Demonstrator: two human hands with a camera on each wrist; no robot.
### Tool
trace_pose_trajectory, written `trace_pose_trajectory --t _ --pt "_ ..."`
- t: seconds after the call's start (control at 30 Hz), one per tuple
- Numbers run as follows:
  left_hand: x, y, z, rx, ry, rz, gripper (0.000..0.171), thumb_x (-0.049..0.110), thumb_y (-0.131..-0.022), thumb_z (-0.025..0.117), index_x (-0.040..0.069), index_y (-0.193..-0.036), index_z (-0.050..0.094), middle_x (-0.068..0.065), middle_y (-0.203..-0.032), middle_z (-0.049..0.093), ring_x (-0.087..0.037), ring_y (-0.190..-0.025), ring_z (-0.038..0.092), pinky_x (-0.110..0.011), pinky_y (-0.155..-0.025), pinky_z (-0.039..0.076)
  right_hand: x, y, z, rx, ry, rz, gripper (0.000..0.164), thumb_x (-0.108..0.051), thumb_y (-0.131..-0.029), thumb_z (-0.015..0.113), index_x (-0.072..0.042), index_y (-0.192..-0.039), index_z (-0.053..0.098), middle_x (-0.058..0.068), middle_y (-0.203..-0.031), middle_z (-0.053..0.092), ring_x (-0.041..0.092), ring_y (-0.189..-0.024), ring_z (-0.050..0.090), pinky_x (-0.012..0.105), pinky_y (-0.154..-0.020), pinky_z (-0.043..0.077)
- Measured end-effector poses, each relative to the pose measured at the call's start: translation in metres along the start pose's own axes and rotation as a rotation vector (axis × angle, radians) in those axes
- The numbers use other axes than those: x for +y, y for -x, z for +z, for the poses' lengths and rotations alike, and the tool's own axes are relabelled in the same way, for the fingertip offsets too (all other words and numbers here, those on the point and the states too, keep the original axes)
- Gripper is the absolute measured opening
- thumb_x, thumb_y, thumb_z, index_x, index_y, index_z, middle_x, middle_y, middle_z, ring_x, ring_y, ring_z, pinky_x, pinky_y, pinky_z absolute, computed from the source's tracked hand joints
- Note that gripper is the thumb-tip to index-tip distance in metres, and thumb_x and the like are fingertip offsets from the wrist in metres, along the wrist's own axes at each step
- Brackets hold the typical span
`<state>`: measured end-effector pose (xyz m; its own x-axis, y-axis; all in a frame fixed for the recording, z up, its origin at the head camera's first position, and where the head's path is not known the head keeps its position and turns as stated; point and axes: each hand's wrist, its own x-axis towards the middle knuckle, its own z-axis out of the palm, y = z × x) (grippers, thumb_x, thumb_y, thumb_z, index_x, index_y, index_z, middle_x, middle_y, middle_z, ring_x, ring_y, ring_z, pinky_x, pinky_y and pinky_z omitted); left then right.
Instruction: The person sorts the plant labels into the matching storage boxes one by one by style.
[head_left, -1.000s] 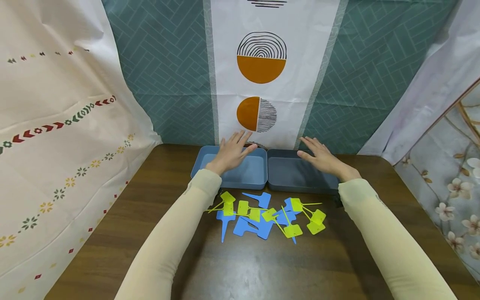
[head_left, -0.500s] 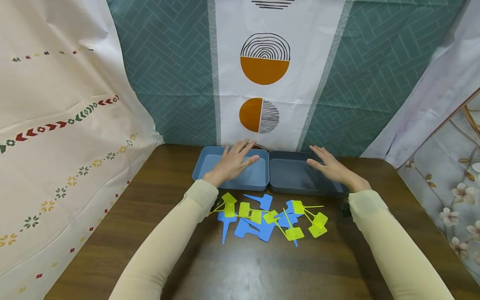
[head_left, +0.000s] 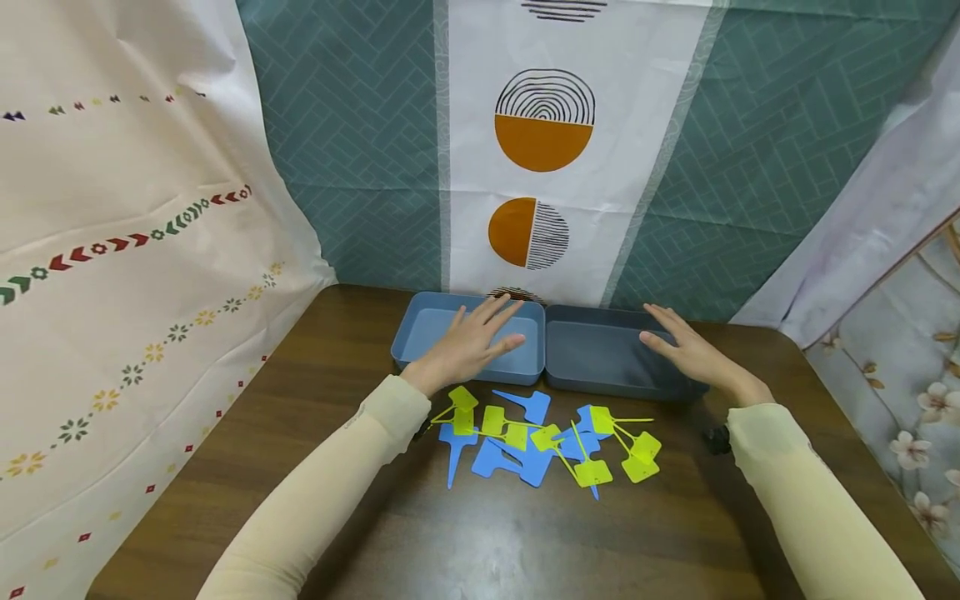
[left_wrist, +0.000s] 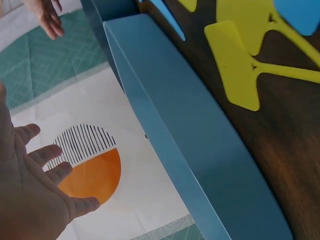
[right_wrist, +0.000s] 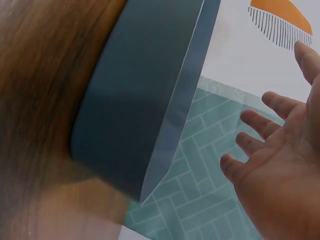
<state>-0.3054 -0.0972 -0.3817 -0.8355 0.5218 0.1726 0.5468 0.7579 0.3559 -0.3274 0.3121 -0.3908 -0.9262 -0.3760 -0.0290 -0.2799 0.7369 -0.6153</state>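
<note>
My left hand (head_left: 468, 344) hovers over the light blue tray (head_left: 420, 329), fingers spread and nothing in them. Over the right part of the dark grey-blue tray (head_left: 592, 348) my right hand (head_left: 693, 354) is held the same way, also with nothing in it. In front of the trays lies a loose pile of T-shaped plastic plant labels: yellow labels (head_left: 594, 473) partly overlap blue labels (head_left: 536, 407). Yellow labels (left_wrist: 232, 65) show close beside the tray wall in the left wrist view. Neither hand touches the labels.
Both trays stand side by side at the back of the brown wooden table (head_left: 480, 542). Behind them hangs a green and white patterned cloth (head_left: 360, 167). A cream cloth (head_left: 150, 292) borders the left side, and a floral panel (head_left: 900, 400) the right.
My right hand has drifted to the right and slightly down, away from the left hand. The left hand has lowered a little. The whole head view has shifted slightly; the labels lie as before.
</note>
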Motion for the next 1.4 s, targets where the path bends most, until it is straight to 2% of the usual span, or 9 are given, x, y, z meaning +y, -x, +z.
trace_pose_trajectory --t 0.3,0.73,0.87,1.1,1.4 --pt "0.011 0.017 0.006 -0.053 -0.045 0.044 0.068 0.059 -0.109 0.036 0.03 -0.168 0.016 0.0 -0.175 0.012 -0.026 -0.16 0.01 -0.063 -0.124 0.003 0.021 0.01 0.0 0.041 0.02 -0.016 0.077 -0.044 -0.11 0.049 -0.013 -0.169 0.009 0.024 -0.172 -0.002 0.045 -0.157 -0.012 0.082 -0.111 0.006" --pt "0.019 0.039 0.021 -0.074 -0.035 0.144 0.067 0.053 -0.11 0.041 0.025 -0.168 0.021 -0.004 -0.173 0.018 -0.028 -0.159 0.016 -0.065 -0.124 0.005 0.045 0.026 -0.005 0.094 0.045 -0.016 0.076 -0.04 -0.111 0.05 -0.01 -0.168 0.01 0.029 -0.17 0.004 0.053 -0.155 -0.005 0.084 -0.108 0.011" --pt "0.019 0.044 0.024 -0.073 -0.04 0.16 0.067 0.052 -0.11 0.042 0.024 -0.168 0.022 -0.007 -0.173 0.019 -0.03 -0.159 0.018 -0.066 -0.123 0.007 0.05 0.026 -0.006 0.093 0.037 -0.009 0.076 -0.04 -0.111 0.048 -0.011 -0.168 0.008 0.029 -0.17 0.003 0.055 -0.154 -0.005 0.085 -0.107 0.01" --pt "0.019 0.051 0.026 -0.086 -0.042 0.169 0.067 0.053 -0.11 0.042 0.026 -0.168 0.022 -0.006 -0.173 0.019 -0.027 -0.159 0.018 -0.065 -0.123 0.011 0.054 0.025 -0.007 0.097 0.018 -0.011 0.076 -0.039 -0.111 0.049 -0.008 -0.168 0.009 0.033 -0.168 0.004 0.062 -0.15 0.007 0.084 -0.106 0.016" --pt "0.021 0.058 0.032 -0.132 -0.004 0.259 0.065 0.053 -0.109 0.045 0.028 -0.166 0.028 -0.004 -0.173 0.021 -0.024 -0.158 0.019 -0.057 -0.125 0.016 0.066 0.027 -0.008 0.083 -0.045 0.037 0.076 -0.042 -0.112 0.044 -0.006 -0.167 0.008 0.036 -0.167 0.005 0.064 -0.148 0.007 0.084 -0.105 0.016"
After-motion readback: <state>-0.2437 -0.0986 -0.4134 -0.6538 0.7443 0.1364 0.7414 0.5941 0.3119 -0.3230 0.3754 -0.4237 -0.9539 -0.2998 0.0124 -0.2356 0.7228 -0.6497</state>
